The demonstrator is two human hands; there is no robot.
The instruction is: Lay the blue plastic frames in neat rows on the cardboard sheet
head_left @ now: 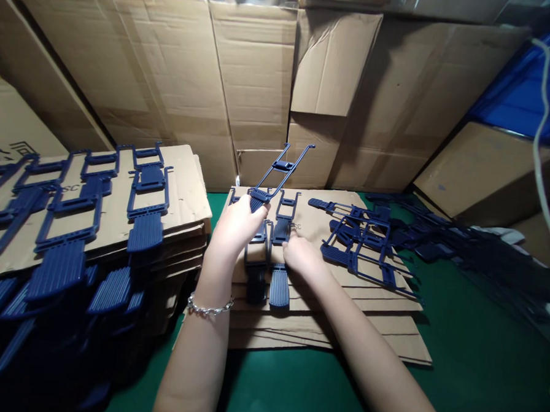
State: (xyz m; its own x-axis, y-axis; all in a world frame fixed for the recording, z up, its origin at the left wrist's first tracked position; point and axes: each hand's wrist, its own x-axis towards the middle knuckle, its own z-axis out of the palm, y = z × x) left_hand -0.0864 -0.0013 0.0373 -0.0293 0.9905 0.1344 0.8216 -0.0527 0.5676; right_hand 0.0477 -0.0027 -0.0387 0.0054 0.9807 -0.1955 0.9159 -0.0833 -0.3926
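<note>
Several blue frames (145, 232) are aligned; one frame (283, 166) is pinched by the left hand (237, 226), another touched by the right hand (303, 258), forefinger extended; others are jumbled right.

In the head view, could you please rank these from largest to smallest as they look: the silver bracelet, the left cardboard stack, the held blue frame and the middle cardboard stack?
1. Left cardboard stack and middle cardboard stack: too alike to rank
2. Held blue frame
3. Silver bracelet
</note>
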